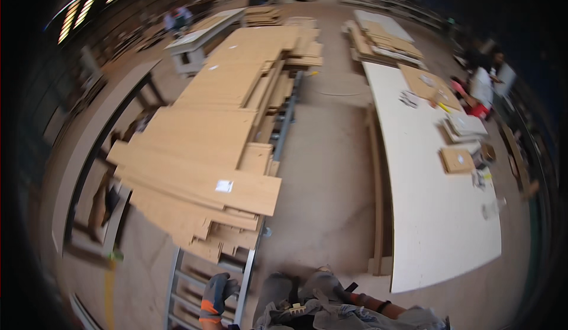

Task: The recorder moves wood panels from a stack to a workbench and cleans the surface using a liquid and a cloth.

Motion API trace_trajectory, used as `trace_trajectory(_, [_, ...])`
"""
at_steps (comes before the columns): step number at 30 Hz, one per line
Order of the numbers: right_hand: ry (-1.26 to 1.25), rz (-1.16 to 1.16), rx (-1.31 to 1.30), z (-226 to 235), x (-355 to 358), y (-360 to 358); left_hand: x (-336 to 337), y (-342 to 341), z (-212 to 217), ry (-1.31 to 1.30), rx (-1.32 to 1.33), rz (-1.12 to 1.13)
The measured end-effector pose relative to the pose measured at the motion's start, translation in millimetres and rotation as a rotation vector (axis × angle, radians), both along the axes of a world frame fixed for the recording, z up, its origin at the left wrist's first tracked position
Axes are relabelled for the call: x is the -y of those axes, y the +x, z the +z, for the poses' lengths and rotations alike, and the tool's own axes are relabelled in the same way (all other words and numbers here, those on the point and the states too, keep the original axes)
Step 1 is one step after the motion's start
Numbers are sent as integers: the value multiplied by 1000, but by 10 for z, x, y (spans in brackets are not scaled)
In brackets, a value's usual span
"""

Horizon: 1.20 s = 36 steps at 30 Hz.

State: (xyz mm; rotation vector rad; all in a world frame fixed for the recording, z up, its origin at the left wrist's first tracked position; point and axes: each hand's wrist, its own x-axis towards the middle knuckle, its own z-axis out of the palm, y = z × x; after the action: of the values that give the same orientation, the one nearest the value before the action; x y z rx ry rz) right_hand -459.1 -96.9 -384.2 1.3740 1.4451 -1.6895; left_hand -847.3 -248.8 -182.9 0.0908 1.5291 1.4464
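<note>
My left hand [216, 296], in a grey and orange glove, hangs low at the bottom edge over the near end of a metal roller conveyor [183, 282]. It holds nothing and its fingers are loosely apart. A big stack of light wooden boards [201, 170] lies on the conveyor just beyond it, with a small white label on the top front board. My right forearm [378, 304], in an orange sleeve with a dark wristband, comes in from the lower right. The right hand blends into grey clothing, so its grip is unclear.
A long white table [426, 211] runs along the right, carrying small boards, papers and bits. A person in a white top [482, 84] stands at its far end. More board stacks [378, 37] lie further back, with another person [177, 17] there. Concrete floor lies between conveyor and table.
</note>
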Motion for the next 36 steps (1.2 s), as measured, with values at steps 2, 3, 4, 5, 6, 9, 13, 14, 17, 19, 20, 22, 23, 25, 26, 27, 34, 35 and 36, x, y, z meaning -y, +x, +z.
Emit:
trace_trajectory(2, [33, -78, -13, -8, 24, -283, -55, -323, -97, -47, -77, -37])
trace_trajectory(3, [47, -114, -17, 6, 21, -392, -135, -445, -87, -61, -87, -59])
trace_trajectory(4, [63, -144, -18, 16, -14, -498, -258, -584, -63, -73, -97, -80])
trace_trajectory(5, [70, -171, -12, 22, 3, -542, -344, -695, -77, -58, -86, -103])
trace_trajectory(6, [79, -196, -9, 23, -22, -613, -440, -783, -77, 13, -44, -100])
trace_trajectory(9, [80, -252, 2, 0, -96, -789, -795, -883, -10, 12, -64, -143])
trace_trajectory(13, [49, -283, 27, -92, -331, -998, -1128, -1031, -480, 61, 209, -130])
trace_trajectory(14, [39, -288, 35, -134, -391, -1050, -1197, -1061, -639, 63, 281, -173])
trace_trajectory(17, [19, -280, 54, -258, -611, -1070, -1369, -1070, -1007, 391, 753, -411])
trace_trajectory(19, [-3, -293, 78, -338, -780, -1015, -1697, -834, -733, 111, 493, -301])
trace_trajectory(20, [-10, -298, 90, -371, -879, -984, -1818, -833, -814, 96, 542, -280])
trace_trajectory(22, [-4, -304, 113, -417, -1118, -854, -2037, -733, -610, 187, 545, -222])
trace_trajectory(23, [-4, -306, 123, -439, -1235, -787, -2100, -690, -511, 216, 534, -185])
trace_trajectory(25, [-6, -301, 133, -443, -1449, -645, -2219, -692, -412, 291, 542, -119])
trace_trajectory(26, [-7, -293, 125, -480, -1556, -660, -2248, -734, -474, 333, 560, -87])
trace_trajectory(27, [-8, -288, 128, -470, -1633, -652, -2255, -761, -468, 330, 551, -83])
trace_trajectory(34, [-41, -181, 141, -632, -2141, -953, -2414, -664, -375, 337, 431, 96])
trace_trajectory(35, [-42, -157, 148, -648, -2212, -987, -2413, -648, -366, 297, 460, 128])
trace_trajectory(36, [-43, -129, 148, -661, -2271, -1049, -2381, -668, -372, 262, 486, 159])
